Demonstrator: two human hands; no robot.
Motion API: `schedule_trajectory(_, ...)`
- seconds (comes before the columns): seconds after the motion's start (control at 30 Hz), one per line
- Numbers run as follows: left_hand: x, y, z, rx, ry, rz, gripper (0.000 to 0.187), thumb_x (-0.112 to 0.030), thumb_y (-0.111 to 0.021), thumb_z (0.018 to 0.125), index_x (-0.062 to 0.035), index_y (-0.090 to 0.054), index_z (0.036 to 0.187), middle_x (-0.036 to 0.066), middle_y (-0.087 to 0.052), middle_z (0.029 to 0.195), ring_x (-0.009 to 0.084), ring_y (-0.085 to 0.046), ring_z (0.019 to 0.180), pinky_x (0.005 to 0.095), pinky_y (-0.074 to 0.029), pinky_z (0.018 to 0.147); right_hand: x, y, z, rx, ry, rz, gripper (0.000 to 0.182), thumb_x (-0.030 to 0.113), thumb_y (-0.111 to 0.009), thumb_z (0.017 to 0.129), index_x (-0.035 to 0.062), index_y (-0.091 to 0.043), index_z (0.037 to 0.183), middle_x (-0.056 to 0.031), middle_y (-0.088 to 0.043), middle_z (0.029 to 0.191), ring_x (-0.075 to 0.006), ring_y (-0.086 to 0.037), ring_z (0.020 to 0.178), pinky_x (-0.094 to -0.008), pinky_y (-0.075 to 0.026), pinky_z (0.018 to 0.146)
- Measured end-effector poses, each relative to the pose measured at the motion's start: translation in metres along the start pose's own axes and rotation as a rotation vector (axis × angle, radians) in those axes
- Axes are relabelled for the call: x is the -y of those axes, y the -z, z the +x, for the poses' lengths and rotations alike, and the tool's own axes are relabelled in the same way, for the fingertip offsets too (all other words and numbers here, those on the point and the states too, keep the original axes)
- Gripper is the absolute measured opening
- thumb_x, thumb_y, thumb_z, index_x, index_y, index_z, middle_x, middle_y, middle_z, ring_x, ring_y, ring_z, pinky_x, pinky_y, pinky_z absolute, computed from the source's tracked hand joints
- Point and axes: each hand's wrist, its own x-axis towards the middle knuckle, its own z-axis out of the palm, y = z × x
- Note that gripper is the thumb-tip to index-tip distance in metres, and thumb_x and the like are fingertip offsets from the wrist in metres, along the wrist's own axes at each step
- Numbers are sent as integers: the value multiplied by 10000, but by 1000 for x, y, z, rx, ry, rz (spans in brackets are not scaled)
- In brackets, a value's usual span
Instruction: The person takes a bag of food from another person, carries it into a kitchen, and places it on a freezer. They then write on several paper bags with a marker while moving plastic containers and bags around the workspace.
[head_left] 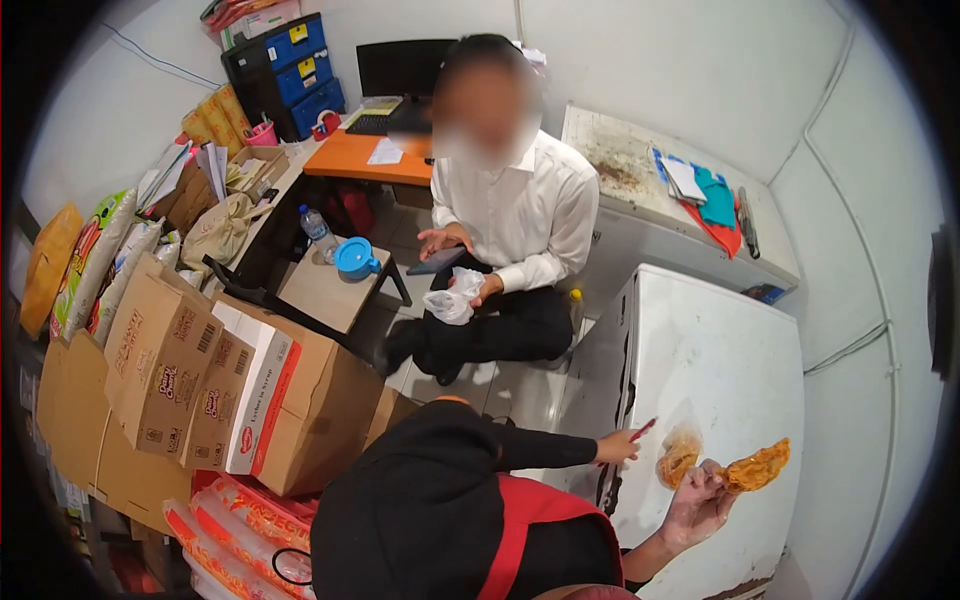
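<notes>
The step in hand appears to be handling food: the wearer's right hand [697, 510] holds up a piece of orange-brown food [758, 467], its grip pinched narrow at one end of the piece. The food is above the white surface [720, 350], to the right of a clear bag [678, 450] with more brownish food inside. The fingers overlap the bag's edge in this view, so whether they touch it cannot be told. The left hand [615, 448] is closed around a slim red item [643, 431], too small to identify, near the bag.

From here, any move calls for a light grip, since the food looks thin and likely to crumble, and for keeping the red item clear of the bag.

The white surface has dark, worn edges. Beyond it, a far surface [620, 190] carries a teal cloth [716, 205]. A seated person [560, 195] in a white shirt holds a phone [437, 262] and a white bag [452, 300], beside a low surface [300, 290] with a blue cup [355, 260] and a bottle [318, 235]. At the back, a monitor [405, 68] stands on an orange surface [345, 162]. Cartons [150, 345] crowd the left side.
</notes>
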Motion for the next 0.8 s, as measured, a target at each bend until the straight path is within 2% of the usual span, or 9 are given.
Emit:
schedule_trajectory(0.1, -69, 26, -72, -100, -88, -103, 444, -246, -446, 888, -139, -352, 1308, 21, -554, 951, 74, -522, 645, 208, -428, 531, -18, -17, 9, 8, -50, 16, 428, 120, -540, 824, 76, -429, 1234, -11, -528, 1052, -158, -418, 845, -294, -307, 664)
schedule_trajectory(0.2, -88, 74, -108, -142, -208, 30, 423, -251, -441, 892, -145, -371, 1295, 6, -536, 912, 45, -468, 564, 194, -384, 462, -41, -28, 23, 113, -143, 37, 415, 154, -519, 842, 85, -423, 1239, -9, -527, 1056, -149, -432, 864, -300, -321, 675)
schedule_trajectory(0.3, -86, 115, -137, -318, -215, -44, 371, -262, -449, 893, -157, -417, 1247, -18, -499, 829, 34, -369, 518, 184, -283, 413, -72, -40, 35, 161, -212, -34, 356, 203, -523, 852, 106, -478, 1191, 1, -548, 1079, -155, -446, 864, -280, -322, 656)
schedule_trajectory(0.33, -90, 124, -152, -393, -218, -46, 361, -229, -430, 894, -118, -417, 1238, -12, -517, 786, 37, -358, 443, 194, -286, 382, -83, -43, 37, 155, -227, -73, 331, 220, -528, 854, 115, -506, 1167, 7, -558, 1089, -160, -450, 858, -269, -320, 643)
schedule_trajectory(0.37, -81, 141, -156, -434, -243, -79, 351, -228, -440, 891, -111, -418, 1221, -17, -513, 787, 34, -356, 452, 191, -283, 384, -95, -40, 41, -13, -250, -83, 350, 256, -540, 848, 130, -500, 1171, 13, -557, 1088, -143, -478, 876, -263, -332, 632)
schedule_trajectory(0.5, -79, 177, -211, -545, -211, -167, 311, -220, -468, 882, -118, -444, 1175, -20, -520, 816, 28, -355, 488, 181, -286, 405, -138, -52, 52, 38, -413, -6, 456, 314, -535, 840, 107, -427, 1231, -45, -501, 1160, -179, -463, 991, -318, -373, 694)
schedule_trajectory(0.6, -78, 197, -243, -627, -196, -113, 306, -200, -478, 874, -130, -450, 1171, -23, -524, 821, 26, -359, 512, 170, -288, 413, -169, -65, 54, 114, -495, 11, 473, 312, -537, 840, 100, -414, 1245, -53, -495, 1179, -196, -463, 991, -336, -376, 730)
schedule_trajectory(0.63, -73, 204, -249, -637, -214, -111, 307, -200, -480, 874, -133, -451, 1172, -23, -523, 820, 26, -359, 514, 167, -289, 415, -176, -87, 50, 179, -527, -44, 334, 271, -511, 866, 147, -492, 1176, 18, -543, 1100, -119, -470, 907, -283, -345, 658)
schedule_trajectory(0.8, -89, 203, -298, -696, -293, -114, 321, -193, -491, 852, -119, -465, 1164, -23, -528, 815, 23, -362, 520, 159, -286, 412, -210, -111, 43, 188, -580, -38, 318, 281, -476, 884, 146, -502, 1170, -2, -549, 1118, -136, -493, 910, -297, -360, 682)
